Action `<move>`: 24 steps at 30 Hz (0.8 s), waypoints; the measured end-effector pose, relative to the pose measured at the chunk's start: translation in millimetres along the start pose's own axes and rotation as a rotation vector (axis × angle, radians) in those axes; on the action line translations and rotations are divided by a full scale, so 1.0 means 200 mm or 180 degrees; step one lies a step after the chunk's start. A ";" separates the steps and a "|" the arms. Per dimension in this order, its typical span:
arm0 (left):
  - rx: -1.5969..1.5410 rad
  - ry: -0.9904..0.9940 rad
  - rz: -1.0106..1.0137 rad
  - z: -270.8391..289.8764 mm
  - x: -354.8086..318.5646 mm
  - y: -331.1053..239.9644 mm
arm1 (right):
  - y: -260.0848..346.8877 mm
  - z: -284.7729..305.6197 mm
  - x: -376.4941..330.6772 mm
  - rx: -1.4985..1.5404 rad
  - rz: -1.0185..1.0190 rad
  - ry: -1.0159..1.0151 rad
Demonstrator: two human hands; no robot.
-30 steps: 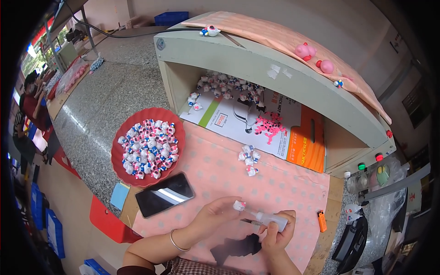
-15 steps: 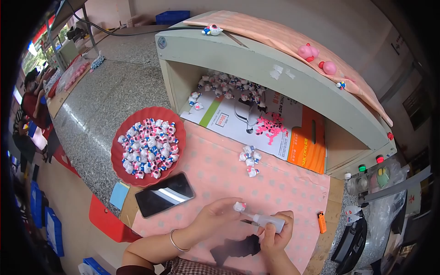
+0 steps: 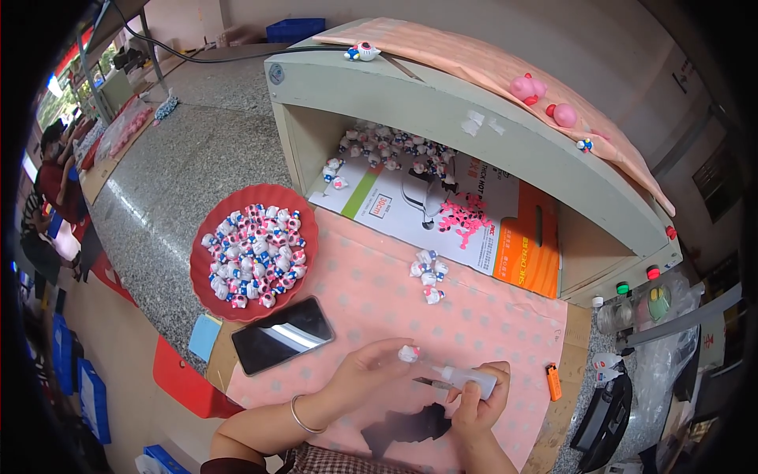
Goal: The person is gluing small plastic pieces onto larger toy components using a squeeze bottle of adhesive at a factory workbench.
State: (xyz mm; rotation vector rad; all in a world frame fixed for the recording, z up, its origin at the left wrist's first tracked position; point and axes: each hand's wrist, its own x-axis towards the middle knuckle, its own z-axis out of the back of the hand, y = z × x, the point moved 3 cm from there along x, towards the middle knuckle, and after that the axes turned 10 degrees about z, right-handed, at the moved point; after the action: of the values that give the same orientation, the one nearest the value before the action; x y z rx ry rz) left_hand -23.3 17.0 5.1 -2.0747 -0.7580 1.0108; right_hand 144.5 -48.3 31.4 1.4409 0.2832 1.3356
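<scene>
A small white figurine piece [image 3: 408, 354] with a pink spot is pinched at the fingertips of my left hand [image 3: 367, 371]. My right hand [image 3: 483, 404] is closed round a small translucent squeeze bottle [image 3: 472, 381]. The bottle's thin nozzle points left at the figurine piece, with a little space between them. A slim dark metal tool [image 3: 432, 383] juts out of the right hand beneath the bottle; its kind is hard to make out. Below both hands a dark cloth-like patch [image 3: 407, 426] lies on the pink dotted mat [image 3: 355, 261].
A red scalloped bowl [image 3: 204, 296] full of little figurines stands left, beside a black phone [image 3: 283, 335]. Several figurines [image 3: 429, 272] sit on the mat. More figurines and pink pieces [image 3: 464, 217] lie under a pale arched shelf [image 3: 426, 99]. An orange lighter [image 3: 553, 382] lies right.
The figurine piece has shifted slightly up and left with my left hand. The bottle has moved a little to the right, so the gap to its nozzle is wider.
</scene>
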 end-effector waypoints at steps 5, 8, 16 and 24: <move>-0.0109 0.0136 -0.0006 -0.03 -0.01 -0.01 | 0.01 0.03 0.06 0.0791 -0.0354 -0.0167; -0.0172 0.0150 -0.0047 -0.02 -0.01 0.00 | 0.06 0.04 0.15 0.1034 -0.1173 -0.0144; -0.0183 0.0234 0.0002 -0.01 -0.02 -0.04 | -0.25 -0.02 0.43 -0.0135 -0.0683 0.0589; -0.0362 0.0177 0.0010 -0.02 -0.06 -0.11 | -0.33 -0.30 0.78 -0.2153 0.0535 0.1267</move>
State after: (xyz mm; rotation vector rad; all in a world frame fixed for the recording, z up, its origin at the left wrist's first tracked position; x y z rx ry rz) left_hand -31.1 19.2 29.0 -2.1923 -0.8004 0.9267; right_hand 178.9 126.2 51.8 0.6407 -0.0441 1.6473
